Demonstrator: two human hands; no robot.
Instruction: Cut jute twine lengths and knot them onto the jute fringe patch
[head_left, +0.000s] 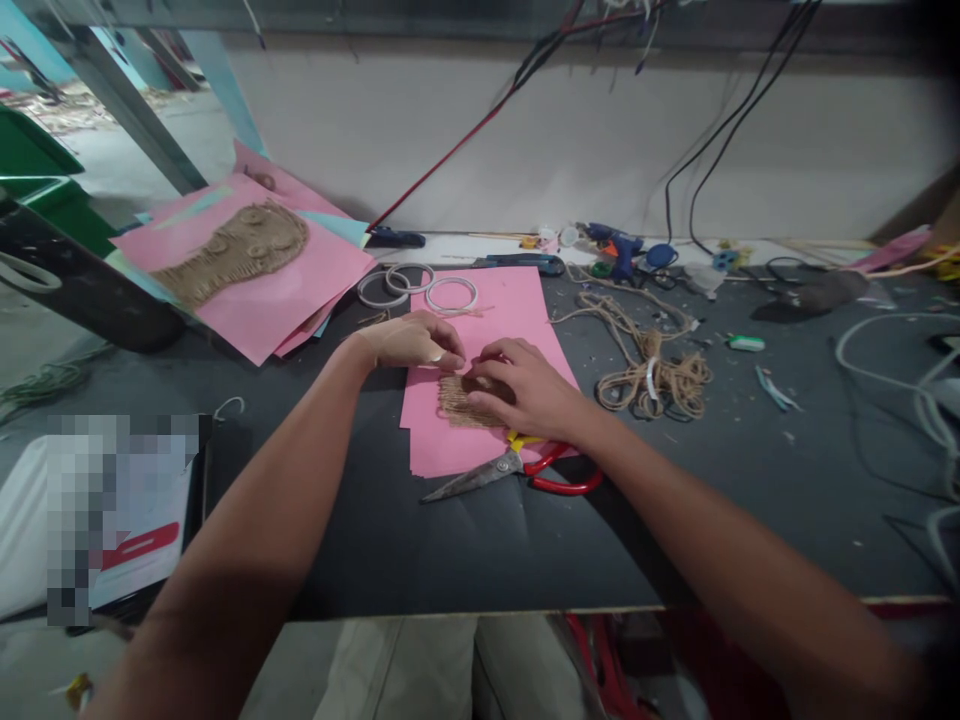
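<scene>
A pink paper sheet (495, 310) lies on the dark table (390, 540). On its lower half sits a small patch of jute twine (456, 402) laid in rows. My left hand (412, 342) rests at the sheet's left edge, fingers curled and pinched at the top of the patch. My right hand (525, 388) lies over the patch's right side, fingers bent and pressing down on the twine. What either hand pinches is too small to make out.
Red-handled scissors (517, 470) lie just below the sheet. A loose jute twine bundle (649, 375) is to the right. Three white rings (420, 285) sit behind. A pink sheet with a finished jute piece (240, 250) is at the left. A blue glue gun (619, 248) and cables run along the back.
</scene>
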